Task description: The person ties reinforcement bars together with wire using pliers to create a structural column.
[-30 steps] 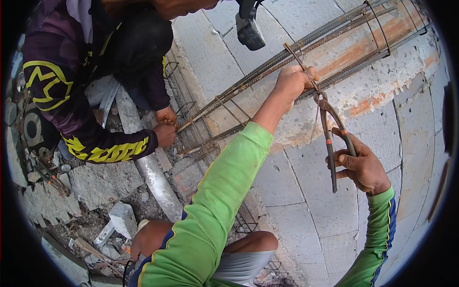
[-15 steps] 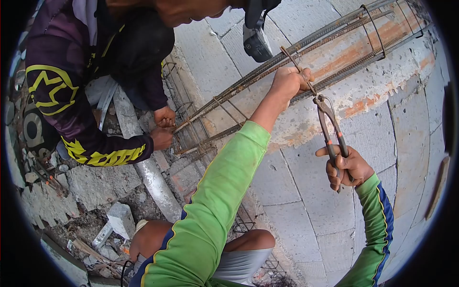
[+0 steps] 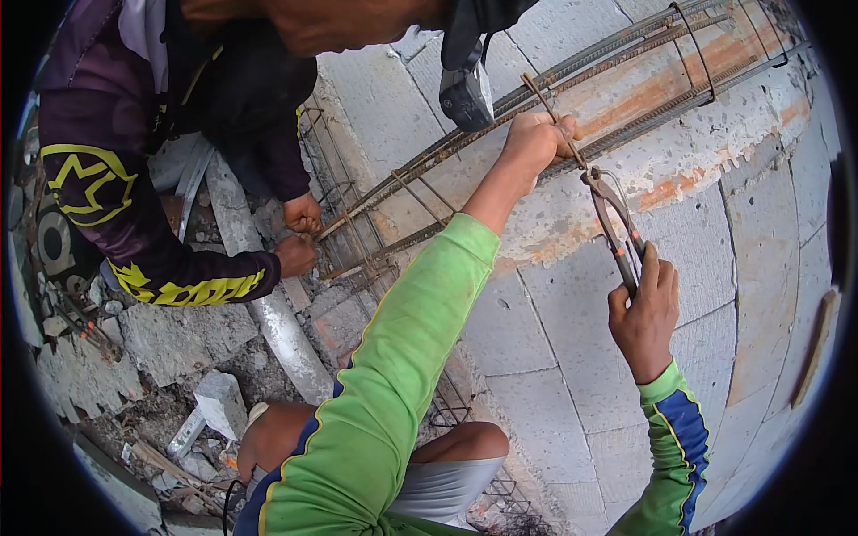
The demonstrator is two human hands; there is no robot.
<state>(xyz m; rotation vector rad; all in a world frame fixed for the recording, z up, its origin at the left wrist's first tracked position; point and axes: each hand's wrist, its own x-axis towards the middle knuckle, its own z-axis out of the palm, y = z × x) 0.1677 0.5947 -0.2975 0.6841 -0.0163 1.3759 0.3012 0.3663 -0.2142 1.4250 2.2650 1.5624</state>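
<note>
My left hand is closed around a short steel stirrup bar that crosses the long ribbed rebars. In my right hand are the handles of end-cutting pincers with worn orange-and-black grips. The back of that hand faces up. The pincer jaws meet the lower end of the stirrup bar beside the lower rebar, where a thin loop of wire shows. What exactly sits between the jaws is too small to make out.
At the left, a co-worker's two hands are at the near end of the rebar cage. A concrete beam runs beneath the bars, beside a wall of light blocks. Broken blocks and a pale pipe lie lower left.
My right hand has rolled over, from fingers showing to its back showing, turning the pincers and bringing their handles closer together. My left hand stays on the stirrup bar.
</note>
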